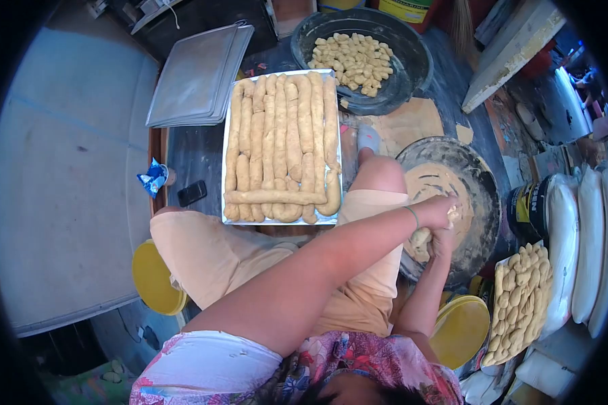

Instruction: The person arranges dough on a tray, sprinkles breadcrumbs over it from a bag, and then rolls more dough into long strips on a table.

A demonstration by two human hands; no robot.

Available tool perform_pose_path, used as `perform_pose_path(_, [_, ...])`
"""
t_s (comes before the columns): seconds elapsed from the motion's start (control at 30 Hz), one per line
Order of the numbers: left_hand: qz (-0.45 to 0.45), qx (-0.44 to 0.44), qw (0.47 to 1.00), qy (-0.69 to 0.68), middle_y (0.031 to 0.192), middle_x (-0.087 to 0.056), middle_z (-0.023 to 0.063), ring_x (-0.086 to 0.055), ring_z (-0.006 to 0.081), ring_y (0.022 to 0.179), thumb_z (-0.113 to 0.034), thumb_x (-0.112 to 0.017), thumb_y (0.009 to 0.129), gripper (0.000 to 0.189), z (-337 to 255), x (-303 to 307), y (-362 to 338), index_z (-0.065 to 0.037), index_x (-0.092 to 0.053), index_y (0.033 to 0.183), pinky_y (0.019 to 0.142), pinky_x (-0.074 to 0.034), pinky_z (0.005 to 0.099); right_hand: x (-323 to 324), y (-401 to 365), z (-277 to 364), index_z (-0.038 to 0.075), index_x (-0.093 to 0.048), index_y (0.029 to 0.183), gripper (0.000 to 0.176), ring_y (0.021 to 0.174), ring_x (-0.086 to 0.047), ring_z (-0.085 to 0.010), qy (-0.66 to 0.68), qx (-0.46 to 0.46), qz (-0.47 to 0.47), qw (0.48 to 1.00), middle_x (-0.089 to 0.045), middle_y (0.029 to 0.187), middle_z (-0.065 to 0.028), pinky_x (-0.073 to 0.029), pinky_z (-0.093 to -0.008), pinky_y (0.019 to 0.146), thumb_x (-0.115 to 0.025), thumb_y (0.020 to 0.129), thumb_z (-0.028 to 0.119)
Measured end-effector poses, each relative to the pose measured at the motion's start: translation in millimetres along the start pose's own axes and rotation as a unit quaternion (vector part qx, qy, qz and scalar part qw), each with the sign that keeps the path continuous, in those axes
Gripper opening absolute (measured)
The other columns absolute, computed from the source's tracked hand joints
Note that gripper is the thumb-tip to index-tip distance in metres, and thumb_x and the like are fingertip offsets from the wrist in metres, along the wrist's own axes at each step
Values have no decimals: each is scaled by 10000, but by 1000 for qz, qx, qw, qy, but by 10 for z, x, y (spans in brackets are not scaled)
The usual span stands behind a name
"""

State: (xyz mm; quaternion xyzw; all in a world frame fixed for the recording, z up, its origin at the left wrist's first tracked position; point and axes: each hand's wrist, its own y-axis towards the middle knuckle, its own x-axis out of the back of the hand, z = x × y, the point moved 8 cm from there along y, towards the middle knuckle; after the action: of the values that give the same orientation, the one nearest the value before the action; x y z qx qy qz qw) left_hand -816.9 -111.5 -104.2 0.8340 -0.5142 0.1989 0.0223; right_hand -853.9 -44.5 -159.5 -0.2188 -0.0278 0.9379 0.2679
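Both hands meet over a floured black basin [485, 202] at my right knee. My left hand [436, 210], with a green band at its wrist, reaches across my body and is closed on dough [454, 215] that shows past its fingers. Just below it, my right hand [442, 243] grips the same dough, and a thick pale lump [421, 237] pokes out beside its fingers. Close by, a tray [225, 162] bears long dough ropes [280, 135] laid side by side, with one rope [273, 197] lying crosswise over them near its front.
Behind the tray stands a dark basin [412, 67] with many cut dough pieces [351, 59]. Stacked metal sheets [196, 74] lean at back left; a phone [192, 193] lies below them. At right are shaped dough pieces [519, 297], a yellow lid [461, 331] and white sacks [564, 236].
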Motion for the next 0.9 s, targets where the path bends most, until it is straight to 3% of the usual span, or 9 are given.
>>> perform_pose_path(0.07, [-35, -12, 999, 9, 1132, -594, 196, -562, 353, 1097, -61, -655, 809, 337, -34, 33, -3, -31, -566, 1133, 922, -445, 388, 205, 82, -198, -3, -475, 1316, 641, 1035, -592, -185, -65, 51, -23, 996, -604, 1168, -84, -487, -337, 886, -748, 738, 41])
perform_pose_path(0.23, [-198, -83, 971, -106, 1086, -598, 199, -564, 381, 1058, -5, -597, 826, 261, 63, 198, 13, -40, -570, 1083, 906, -445, 405, 428, 57, -992, -12, -502, 1289, 574, 992, -576, -166, -408, -184, 116, 887, -614, 1113, -88, -479, -315, 841, -718, 771, 107])
perform_pose_path(0.3, [-220, -101, 966, -88, 1066, -597, 197, -565, 383, 1041, -9, -595, 829, 256, -27, 288, -42, -42, -567, 1081, 893, -445, 412, 767, 80, -1347, -19, -519, 1255, 535, 970, -584, -180, -464, -174, 153, 855, -619, 1092, -105, -480, -320, 827, -707, 774, 124])
perform_pose_path(0.4, [-213, -103, 971, -37, 1046, -595, 195, -565, 389, 1014, -20, -599, 837, 245, -24, 362, -25, -39, -559, 1078, 877, -445, 419, 828, 82, -957, -28, -540, 1221, 528, 970, -610, -225, -382, -40, 36, 923, -634, 1073, -135, -474, -343, 856, -714, 748, 130])
perform_pose_path(0.5, [-206, -107, 972, -34, 1028, -598, 175, -586, 349, 980, -28, -605, 843, 236, 0, 277, -81, -33, -553, 1074, 852, -456, 402, 122, -16, -3, -17, -521, 1261, 604, 981, -607, -221, -253, 156, -7, 955, -634, 1078, -131, -474, -348, 859, -746, 716, 116])
perform_pose_path(0.6, [-237, -113, 951, -162, 1012, -603, 133, -601, 260, 946, -69, -618, 864, 230, -156, 511, -306, -31, -553, 1081, 816, -473, 364, 28, 254, 113, -7, -530, 1240, 609, 983, -602, -203, -381, 39, 5, 924, -631, 1052, -115, -478, -347, 853, -768, 688, 90])
perform_pose_path(0.7, [-260, -126, 900, -327, 1005, -595, 80, -576, 154, 927, -135, -612, 905, 249, -69, 926, -663, -29, -550, 1122, 800, -485, 310, -723, 132, 662, -7, -547, 1189, 583, 977, -595, -186, -300, 24, 123, 946, -628, 1023, -100, -478, -343, 848, -791, 680, 140])
perform_pose_path(0.77, [-350, -104, 917, -160, 1019, -594, 79, -571, 151, 936, -180, -604, 923, 282, -288, 1524, -1280, -23, -545, 1151, 834, -482, 304, -1407, 0, 985, 0, -550, 1153, 588, 969, -591, -180, -333, 12, 241, 911, -627, 1007, -91, -474, -335, 848, -814, 666, 198])
perform_pose_path(0.9, [-454, -110, 874, -132, 1033, -597, 90, -565, 151, 946, -183, -599, 921, 301, -414, 2330, -2365, -21, -547, 1170, 854, -475, 298, -2712, -155, 1031, -8, -516, 1177, 671, 952, -608, -245, -308, 106, 414, 850, -629, 1012, -142, -478, -353, 821, -819, 671, 312])
